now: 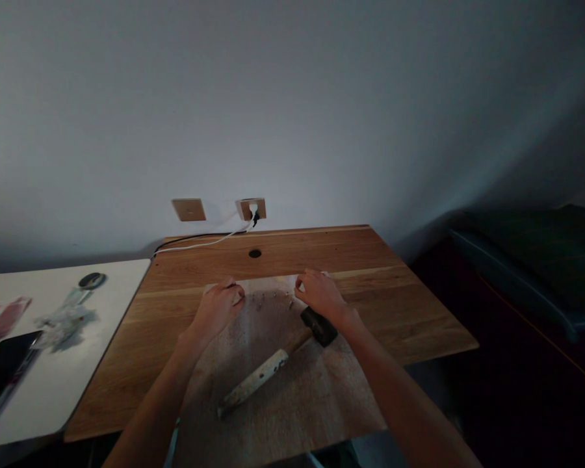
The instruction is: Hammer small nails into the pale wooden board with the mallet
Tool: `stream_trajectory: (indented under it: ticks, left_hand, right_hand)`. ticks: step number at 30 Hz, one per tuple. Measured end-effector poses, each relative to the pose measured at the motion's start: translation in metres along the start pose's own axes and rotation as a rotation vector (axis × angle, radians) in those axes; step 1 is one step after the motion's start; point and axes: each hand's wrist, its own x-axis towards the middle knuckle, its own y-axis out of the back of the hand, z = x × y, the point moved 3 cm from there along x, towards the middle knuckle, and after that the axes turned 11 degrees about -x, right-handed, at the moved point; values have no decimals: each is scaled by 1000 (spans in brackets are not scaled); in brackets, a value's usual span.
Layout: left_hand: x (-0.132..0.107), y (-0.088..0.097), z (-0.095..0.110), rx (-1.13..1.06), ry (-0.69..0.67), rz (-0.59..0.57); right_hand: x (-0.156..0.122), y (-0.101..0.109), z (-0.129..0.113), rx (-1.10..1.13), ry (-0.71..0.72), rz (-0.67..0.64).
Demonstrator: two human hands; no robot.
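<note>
With the left hand (223,301) and right hand (320,290) at the far corners of the board (326,396), each grip's closure indeterminable, steady it without disturbing the nails (275,294)

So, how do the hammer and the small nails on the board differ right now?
Size: the hammer is far bigger than the nails. Pose: the hammer lies aslant, while the nails appear to stand up near the board's far edge. Look: the hammer has a dark, blocky head; the nails are thin. Both are on the same wooden board.
</note>
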Motion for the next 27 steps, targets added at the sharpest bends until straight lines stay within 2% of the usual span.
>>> stream_trajectory:
  ticks: [5,11,18,20,25,27]
  left_hand:
    - [1,-1,2,29,27,40]
    - [3,-6,-2,26,59,73]
    - [1,-8,-8,-62,34,46]
    - [0,-6,-9,-67,37,35]
    - [0,5,-1,-109,53,126]
    - [0,4,5,-149,15,91]
  right_hand:
    - [-4,8,-11,65,117,-62]
    - [3,2,-15,-4,12,-53]
    - [12,-7,-23,-31,39,-69]
    - [12,-5,-25,-20,58,-67]
    - [6,7,-30,44,146,-81]
    - [5,9,-32,73,193,-101]
